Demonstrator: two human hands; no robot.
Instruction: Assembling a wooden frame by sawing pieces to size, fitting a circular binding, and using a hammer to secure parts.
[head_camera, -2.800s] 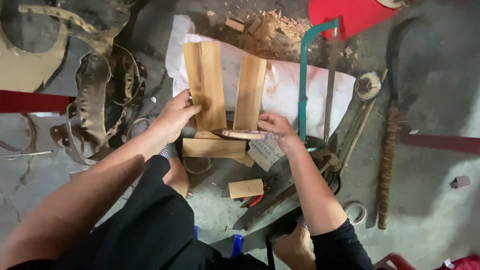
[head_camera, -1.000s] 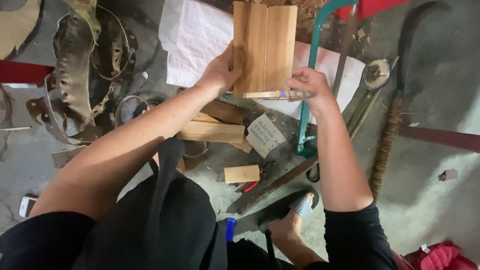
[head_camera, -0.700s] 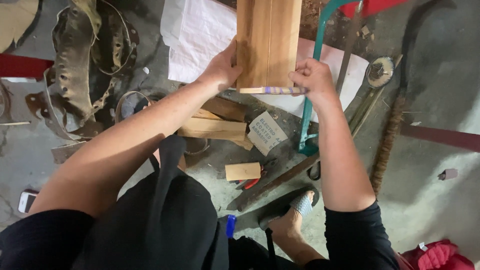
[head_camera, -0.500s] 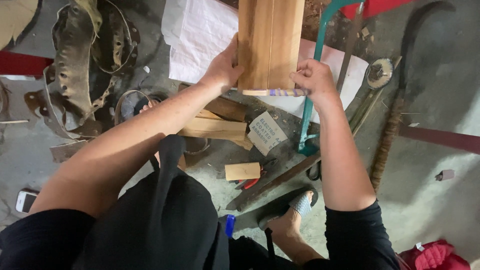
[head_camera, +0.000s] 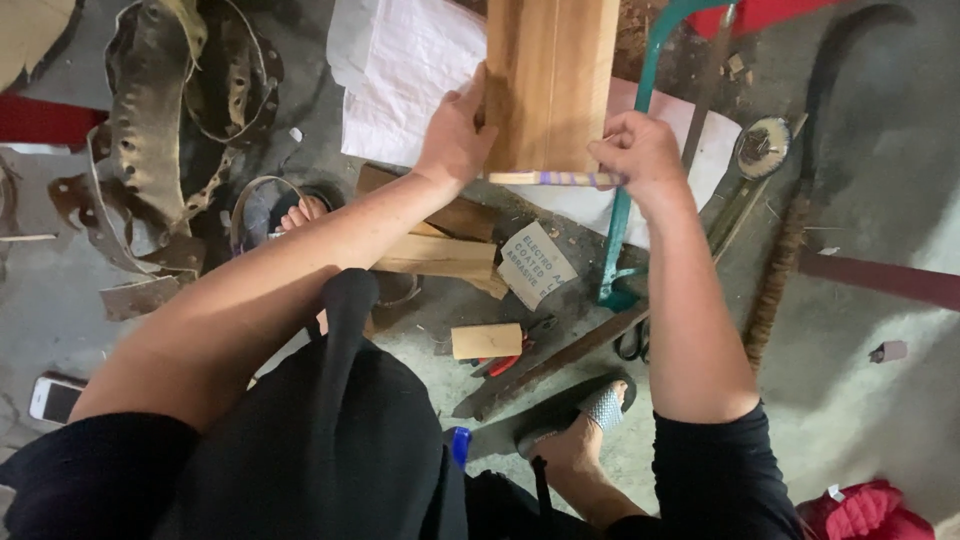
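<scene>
Both hands gripped the boards (head_camera: 552, 80), upright above the paper (head_camera: 405, 80): left hand (head_camera: 455, 135) clasping one edge, right hand (head_camera: 640, 150) pinching a pencil (head_camera: 545, 178) crosswise.

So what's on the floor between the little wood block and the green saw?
In the head view, a small printed paper card lies between the block and the saw, on the floor.

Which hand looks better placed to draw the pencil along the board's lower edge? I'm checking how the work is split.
Probably the right hand: it already pinches the pencil lying against the bottom edge of the wooden boards. The left hand grips the boards' left edge, steadying them.
</scene>
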